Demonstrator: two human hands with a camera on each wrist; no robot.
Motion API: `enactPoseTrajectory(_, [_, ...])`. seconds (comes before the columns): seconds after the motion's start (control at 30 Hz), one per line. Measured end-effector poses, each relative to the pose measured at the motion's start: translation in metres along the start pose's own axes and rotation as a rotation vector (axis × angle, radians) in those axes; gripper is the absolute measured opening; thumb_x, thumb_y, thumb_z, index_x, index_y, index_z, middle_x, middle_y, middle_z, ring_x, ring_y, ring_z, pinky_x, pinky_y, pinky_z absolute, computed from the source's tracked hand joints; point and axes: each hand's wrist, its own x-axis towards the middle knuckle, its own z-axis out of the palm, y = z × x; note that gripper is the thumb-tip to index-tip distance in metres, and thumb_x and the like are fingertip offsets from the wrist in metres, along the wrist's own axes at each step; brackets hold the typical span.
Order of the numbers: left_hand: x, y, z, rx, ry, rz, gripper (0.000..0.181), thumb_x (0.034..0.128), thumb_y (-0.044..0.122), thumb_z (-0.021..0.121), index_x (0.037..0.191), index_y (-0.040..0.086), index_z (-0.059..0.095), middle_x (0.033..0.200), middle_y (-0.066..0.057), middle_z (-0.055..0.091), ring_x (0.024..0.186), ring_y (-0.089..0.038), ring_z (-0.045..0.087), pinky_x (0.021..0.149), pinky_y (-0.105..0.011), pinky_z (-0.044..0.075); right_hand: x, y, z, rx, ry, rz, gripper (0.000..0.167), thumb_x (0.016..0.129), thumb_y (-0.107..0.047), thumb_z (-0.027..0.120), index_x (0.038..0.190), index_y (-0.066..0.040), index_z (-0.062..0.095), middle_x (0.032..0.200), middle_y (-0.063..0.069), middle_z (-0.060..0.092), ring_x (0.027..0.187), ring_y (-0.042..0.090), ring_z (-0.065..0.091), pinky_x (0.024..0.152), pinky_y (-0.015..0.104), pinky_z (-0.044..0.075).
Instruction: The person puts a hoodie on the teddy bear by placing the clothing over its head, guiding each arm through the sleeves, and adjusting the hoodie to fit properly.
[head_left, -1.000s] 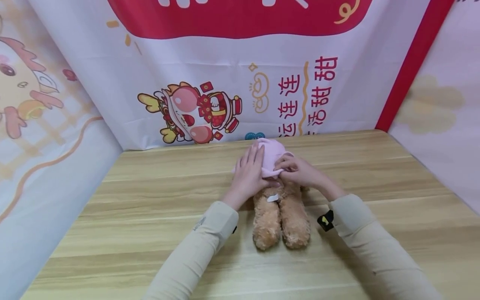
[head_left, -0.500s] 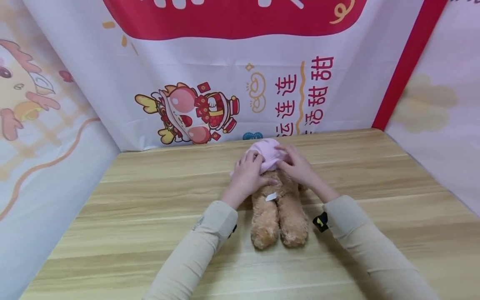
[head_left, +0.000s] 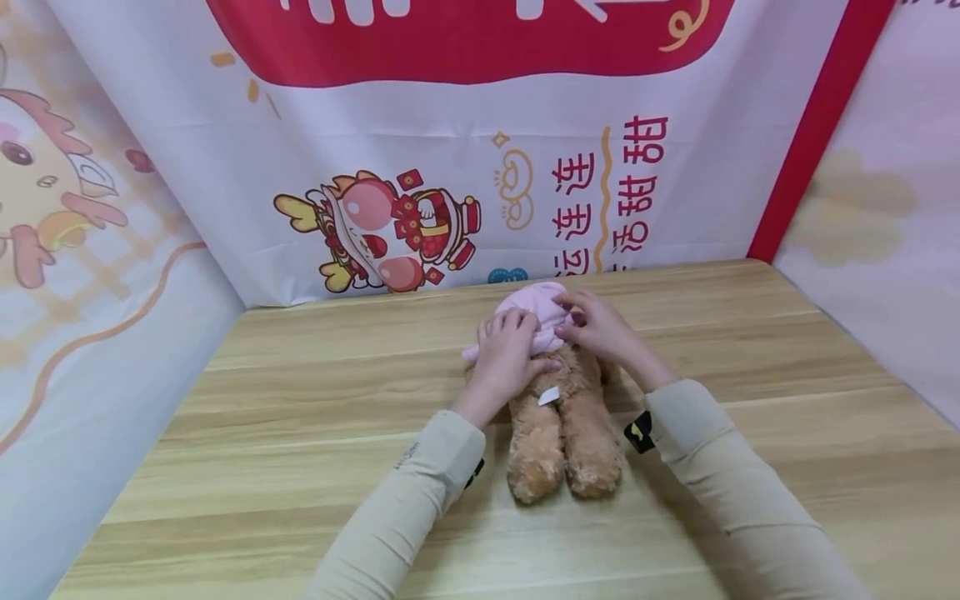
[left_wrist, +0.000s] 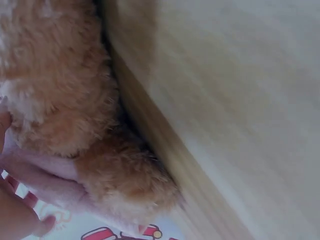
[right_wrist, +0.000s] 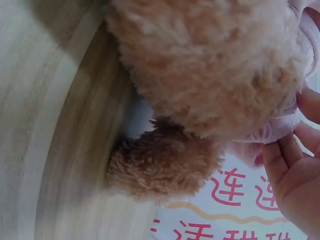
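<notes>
A brown plush toy [head_left: 587,442] lies on the table, its legs toward me and a white tag [head_left: 550,396] between them. A soft pink cloth hat [head_left: 531,302] covers its far end, so the head is hidden. My left hand [head_left: 504,354] holds the hat's left side with bent fingers, its thumb over the toy's back. On the right, my right hand [head_left: 600,332] pinches the hat's edge between thumb and fingers. The right wrist view shows that pink edge [right_wrist: 277,128] between the right hand's fingertips, against brown fur [right_wrist: 200,65].
The wood-grain table [head_left: 315,417] reaches back to a white and red printed cloth [head_left: 420,108]. More printed cloth hangs at the left [head_left: 67,275] and at the right [head_left: 885,275]. The toy lies near the table's back edge.
My left hand's fingers have gone from straight to bent on the hat. The right hand has moved from the hat's lower edge a little up its right side. The toy's body has barely moved.
</notes>
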Motion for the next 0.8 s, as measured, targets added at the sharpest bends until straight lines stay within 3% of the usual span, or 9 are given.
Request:
enactPoseTrajectory(0.17, [0.002,-0.007,0.002,0.005,0.000,0.045,0.053,0.0754,0.050,0.074,0.106,0.010,0.054,0.109,-0.009,0.057,0.108,-0.029,0.051,0.096,-0.044,0.043,-0.008,-0.009,0.013,-0.251,0.056,-0.077,0.018,0.090,-0.005,0.059,0.106,0.002,0.065,0.100,0.019,0.066,0.090,0.032,0.062,0.082,0.046,0.052])
enactPoseTrajectory(0.27, [0.005,-0.011,0.001,-0.001,-0.024,0.069,0.053,0.0754,0.049,0.074,0.105,0.010,0.054,0.105,-0.009,0.056,0.102,-0.028,0.052,0.092,-0.042,0.044,-0.010,-0.014,0.018,-0.335,0.089,-0.080,0.017,0.091,-0.006,0.059,0.107,-0.001,0.062,0.099,0.017,0.067,0.088,0.030,0.065,0.078,0.044,0.053])
enactPoseTrajectory(0.4, [0.008,-0.012,0.002,-0.052,-0.040,0.080,0.053,0.0750,0.046,0.076,0.104,0.008,0.054,0.103,-0.009,0.057,0.100,-0.026,0.052,0.094,-0.041,0.043,-0.007,-0.014,0.015,-0.291,0.092,-0.053,0.044,0.089,-0.003,0.060,0.130,0.002,0.048,0.113,0.026,0.058,0.089,0.034,0.061,0.078,0.048,0.052])
enactPoseTrajectory(0.5, [0.009,-0.012,0.004,-0.100,-0.031,0.089,0.053,0.0744,0.043,0.077,0.105,0.007,0.053,0.102,-0.008,0.058,0.100,-0.024,0.053,0.096,-0.038,0.042,-0.001,-0.006,0.008,-0.240,0.035,-0.026,0.056,0.090,-0.005,0.059,0.142,0.001,0.038,0.127,0.030,0.046,0.096,0.038,0.057,0.085,0.052,0.049])
enactPoseTrajectory(0.63, [0.009,-0.011,0.006,-0.190,-0.011,0.083,0.061,0.0728,0.040,0.080,0.115,0.006,0.052,0.112,-0.011,0.057,0.107,-0.025,0.052,0.101,-0.037,0.041,0.006,0.002,0.001,-0.151,-0.025,0.010,0.051,0.090,-0.006,0.059,0.136,0.006,0.043,0.133,0.031,0.044,0.111,0.043,0.053,0.097,0.053,0.045])
enactPoseTrajectory(0.8, [0.006,-0.021,0.013,-0.421,0.011,-0.041,0.098,0.0651,0.036,0.087,0.140,0.002,0.035,0.143,-0.018,0.035,0.131,-0.033,0.040,0.113,-0.040,0.035,0.013,-0.005,0.003,-0.213,-0.040,0.021,0.039,0.087,-0.012,0.065,0.120,0.007,0.057,0.118,0.026,0.060,0.107,0.039,0.059,0.094,0.048,0.049])
